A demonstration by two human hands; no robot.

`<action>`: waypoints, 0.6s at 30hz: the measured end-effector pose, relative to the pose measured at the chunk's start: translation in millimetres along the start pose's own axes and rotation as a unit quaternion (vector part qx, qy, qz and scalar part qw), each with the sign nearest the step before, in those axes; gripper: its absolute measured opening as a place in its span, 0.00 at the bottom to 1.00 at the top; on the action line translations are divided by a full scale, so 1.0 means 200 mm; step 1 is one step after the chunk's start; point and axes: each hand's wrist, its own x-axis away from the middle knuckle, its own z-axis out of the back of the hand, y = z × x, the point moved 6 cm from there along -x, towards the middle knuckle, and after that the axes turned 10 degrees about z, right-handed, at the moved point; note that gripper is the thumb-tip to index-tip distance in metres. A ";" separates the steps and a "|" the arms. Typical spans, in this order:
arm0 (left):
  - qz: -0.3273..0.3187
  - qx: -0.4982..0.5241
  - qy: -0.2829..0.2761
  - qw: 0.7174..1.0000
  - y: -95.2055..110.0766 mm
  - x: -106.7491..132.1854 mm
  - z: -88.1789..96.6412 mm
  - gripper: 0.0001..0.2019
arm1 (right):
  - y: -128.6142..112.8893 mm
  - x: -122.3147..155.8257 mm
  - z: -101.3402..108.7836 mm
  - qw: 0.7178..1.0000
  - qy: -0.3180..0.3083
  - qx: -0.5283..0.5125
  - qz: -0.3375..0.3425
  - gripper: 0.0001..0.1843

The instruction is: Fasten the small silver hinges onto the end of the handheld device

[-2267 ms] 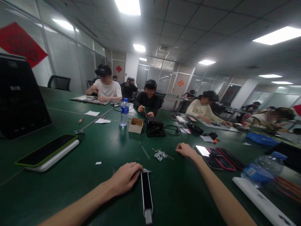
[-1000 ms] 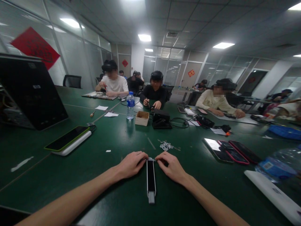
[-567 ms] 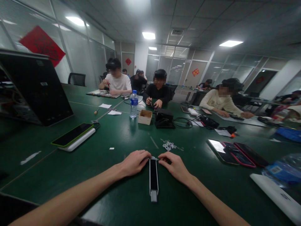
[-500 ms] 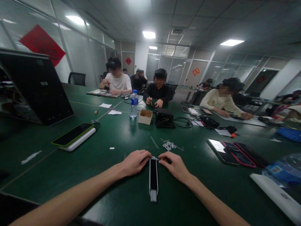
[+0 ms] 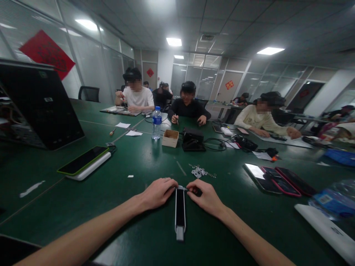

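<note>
A long slim bar (image 5: pixel 180 212), white-edged with a black face and a metal tip at the near end, lies lengthwise on the green table (image 5: pixel 63 192). My left hand (image 5: pixel 158 194) curls over the far end of the bar from the left, and my right hand (image 5: pixel 203 197) grips that end from the right. A small dark part under my right fingers is partly hidden. Just beyond the hands lies a small perforated metal bracket with a thin chain (image 5: pixel 199 171), touching neither hand.
Several phones (image 5: pixel 273 184) lie to the right, near a plastic bottle (image 5: pixel 330 201) and a white bar (image 5: pixel 323 232). A phone on a power bank (image 5: pixel 83 162) and a black laptop (image 5: pixel 36 107) are on the left. Seated co-workers (image 5: pixel 188 105) work across the table.
My right hand has moved left from beside the phones to the bar's far end. My left hand has stayed at that end. The view has turned slightly.
</note>
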 end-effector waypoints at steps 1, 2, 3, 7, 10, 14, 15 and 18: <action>0.000 0.000 0.000 1.000 0.00 0.00 0.00 0.10 | -0.01 0.00 0.00 1.000 0.000 0.001 0.001 0.07; 0.001 0.000 0.001 1.000 0.00 0.00 0.00 0.10 | -0.01 0.00 0.01 1.000 -0.001 0.001 0.001 0.08; 0.001 -0.001 0.001 1.000 0.00 0.00 0.00 0.10 | -0.01 0.00 0.01 1.000 -0.001 0.000 0.000 0.08; 0.001 -0.002 0.000 1.000 -0.01 0.00 -0.01 0.09 | -0.01 0.00 0.01 1.000 0.003 -0.004 -0.004 0.09; -0.001 -0.002 0.003 1.000 -0.02 0.00 -0.01 0.09 | 0.00 0.00 0.01 1.000 0.007 -0.007 -0.003 0.09; -0.005 -0.005 0.002 1.000 -0.01 0.00 -0.01 0.09 | 0.01 0.00 0.00 1.000 0.010 -0.010 -0.013 0.08; -0.004 -0.006 0.002 1.000 -0.01 0.00 -0.01 0.09 | 0.01 0.00 0.00 1.000 0.012 -0.009 -0.014 0.08; -0.003 -0.004 0.001 1.000 -0.01 0.00 0.00 0.09 | 0.01 0.00 0.00 1.000 0.016 -0.005 -0.014 0.08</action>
